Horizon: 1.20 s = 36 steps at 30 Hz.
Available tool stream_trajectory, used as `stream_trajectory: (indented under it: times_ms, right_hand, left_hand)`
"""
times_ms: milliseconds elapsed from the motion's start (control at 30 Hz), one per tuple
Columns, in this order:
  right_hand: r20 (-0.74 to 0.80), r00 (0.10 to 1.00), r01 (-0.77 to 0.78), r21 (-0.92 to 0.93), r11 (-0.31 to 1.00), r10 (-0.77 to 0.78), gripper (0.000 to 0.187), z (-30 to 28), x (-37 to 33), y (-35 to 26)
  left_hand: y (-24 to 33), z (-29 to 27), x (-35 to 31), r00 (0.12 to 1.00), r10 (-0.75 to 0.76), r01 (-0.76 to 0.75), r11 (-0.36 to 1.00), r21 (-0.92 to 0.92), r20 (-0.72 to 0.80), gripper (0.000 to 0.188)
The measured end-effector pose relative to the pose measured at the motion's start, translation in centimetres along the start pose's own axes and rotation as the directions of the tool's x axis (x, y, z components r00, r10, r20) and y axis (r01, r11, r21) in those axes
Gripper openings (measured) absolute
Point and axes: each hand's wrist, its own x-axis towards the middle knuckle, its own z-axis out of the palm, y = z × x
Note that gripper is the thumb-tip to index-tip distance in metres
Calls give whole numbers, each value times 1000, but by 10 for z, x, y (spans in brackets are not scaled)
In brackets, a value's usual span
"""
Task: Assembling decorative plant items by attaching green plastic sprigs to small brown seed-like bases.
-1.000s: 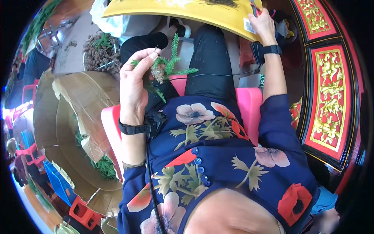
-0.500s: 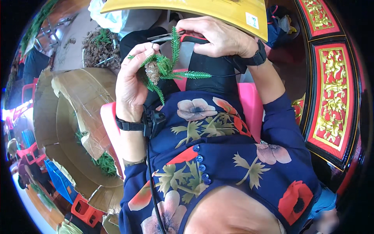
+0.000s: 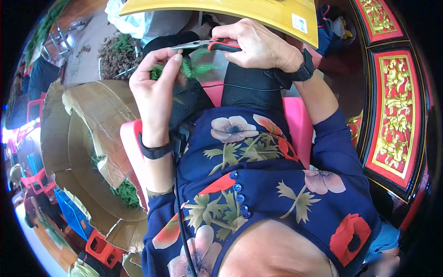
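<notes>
My left hand [image 3: 154,87] pinches a green artificial pine sprig [image 3: 201,69] between thumb and fingers above my lap. Part of the sprig lies behind the hand and is smeared by motion. The brown pine cone on it [image 3: 182,83] shows only as a blurred patch under the thumb. In my right hand [image 3: 258,48] are needle-nose pliers [image 3: 199,44] with red and black handles. Their pointed jaws reach left to the fingertips of my left hand; whether they grip anything there cannot be made out.
A yellow tabletop [image 3: 221,5] juts in beyond my hands. At my left stands a torn cardboard box [image 3: 69,134] with green sprigs inside. Farther off are a heap of pine cones [image 3: 110,62] and a white plastic bag [image 3: 129,21]. A red-and-gold carved panel [image 3: 394,115] lines the right.
My left hand has turned, swinging the sprig and its cone round behind the thumb. The pliers' jaws now lie at the left fingertips and show more plainly.
</notes>
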Motion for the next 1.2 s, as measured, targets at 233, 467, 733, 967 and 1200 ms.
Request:
stream_trajectory:
  times_ms: [233, 467, 733, 967, 1200]
  right_hand:
    - [-81, 985, -154, -55, 987, 149, 26, 6, -3, -19]
    - [28, 933, -344, 365, 865, 360, 27, 6, 0, -27]
    - [56, 983, -183, 167, 969, 176, 27, 18, -5, -22]
    - [-5, 992, -129, 60, 990, 129, 27, 15, -5, -28]
    - [-37, 989, -140, 73, 987, 143, 26, 17, -3, -28]
  left_hand:
    - [-5, 1, 1, 980, 175, -145, 955, 260, -98, 9]
    - [-6, -4, 3, 986, 113, -111, 994, 22, -124, 11]
    - [-1, -3, 2, 987, 88, -90, 996, -9, -136, 11]
    - [-1, -3, 1, 982, 122, -120, 993, 21, -142, 10]
    - [-1, -6, 3, 996, 45, -49, 998, -45, -76, 11]
